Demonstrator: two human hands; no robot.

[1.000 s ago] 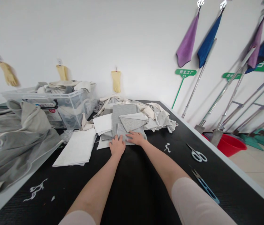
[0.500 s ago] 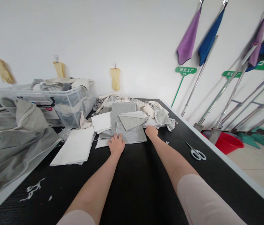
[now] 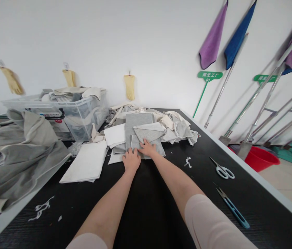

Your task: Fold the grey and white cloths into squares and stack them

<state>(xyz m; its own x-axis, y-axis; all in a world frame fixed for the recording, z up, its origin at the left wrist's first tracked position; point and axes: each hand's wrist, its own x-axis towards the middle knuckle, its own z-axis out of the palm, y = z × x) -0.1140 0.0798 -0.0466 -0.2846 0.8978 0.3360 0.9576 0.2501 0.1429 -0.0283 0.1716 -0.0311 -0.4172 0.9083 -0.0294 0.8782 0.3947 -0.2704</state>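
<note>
Folded grey cloths (image 3: 138, 121) lie stacked at the middle of the black table, with a smaller folded grey piece (image 3: 149, 131) on top. My left hand (image 3: 131, 159) rests on the front edge of the stack, fingers spread. Beside it, my right hand (image 3: 147, 148) lies on the grey cloth with its fingers apart, just below the smaller piece. Neither hand grips anything visible. A white cloth (image 3: 114, 135) sits against the stack's left side, and a larger pile of white cloths (image 3: 85, 162) lies farther left.
A clear bin (image 3: 78, 117) full of cloth stands at the back left, behind a grey fabric heap (image 3: 24, 162). Loose scraps (image 3: 182, 129) lie at the back right. Scissors (image 3: 225, 171) and blue thread snips (image 3: 235, 211) are on the right; a red bucket (image 3: 260, 159) stands beyond the table edge.
My right hand has moved left from the scraps onto the grey stack, and its fingers now show spread. My left hand stays at the stack's front edge. The view has shifted slightly, showing the blue snips.
</note>
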